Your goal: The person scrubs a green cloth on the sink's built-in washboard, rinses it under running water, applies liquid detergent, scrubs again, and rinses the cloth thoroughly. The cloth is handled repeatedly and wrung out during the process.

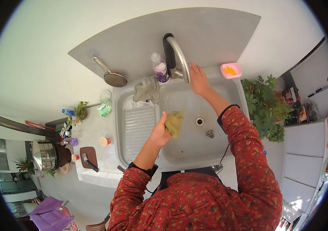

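Observation:
Over the basin, my left hand (161, 132) grips an olive-green scrubbing cloth (174, 123). My right hand (199, 80) is up at the curved metal faucet (181, 53), its fingers stretched towards the backsplash. The spout overlaps part of that hand, so whether it grips or touches the faucet is unclear. Below both hands lies the grey sink basin (187, 153), with an open round drain (199, 121). A strainer plug (209, 133) lies loose on the basin floor near the drain. No running water is visible.
A grey rag (146, 90) drapes over the ridged drainboard (139, 127). A purple-labelled bottle (160, 69) stands left of the faucet, a pink soap dish (231, 71) right. Leafy plants (263, 106) border the right side. On the left counter are a paper cup (105, 141) and a brown board (88, 156).

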